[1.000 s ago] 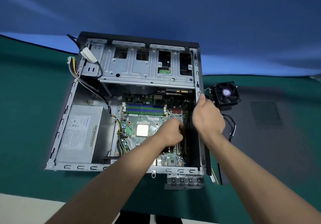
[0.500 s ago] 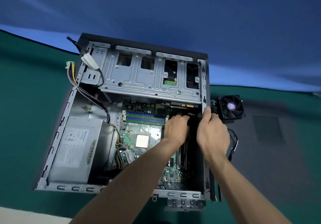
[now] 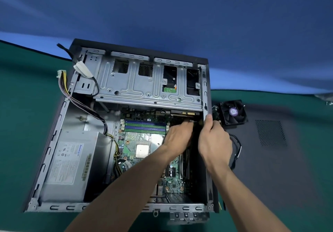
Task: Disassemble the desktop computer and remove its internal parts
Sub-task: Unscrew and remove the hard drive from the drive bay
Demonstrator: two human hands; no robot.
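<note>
1. We see the open computer case [image 3: 59,132] lying on its side on a green mat [image 3: 21,123], its inside facing up.
2. The motherboard [image 3: 142,141] lies flat in the floor of the case, with blue and green memory slots [image 3: 145,126] along its far part and a square silver processor [image 3: 142,150] near its middle.
3. Our left hand [image 3: 178,136] reaches down over the motherboard, just right of the processor, fingers curled round a dark upright part whose kind we cannot tell.
4. Our right hand [image 3: 214,141] sits at the right wall of the case, thumb laid up along the wall's rim; the other fingers curl inward out of sight, so what they hold we cannot tell.
5. The power supply [image 3: 70,165] fills the left near corner of the case, left of the motherboard.
6. The metal drive cage [image 3: 144,85] spans the far end of the case.
7. A black fan [image 3: 233,112] rests outside the case, just beyond its right wall, on a dark side panel [image 3: 270,150].
</note>
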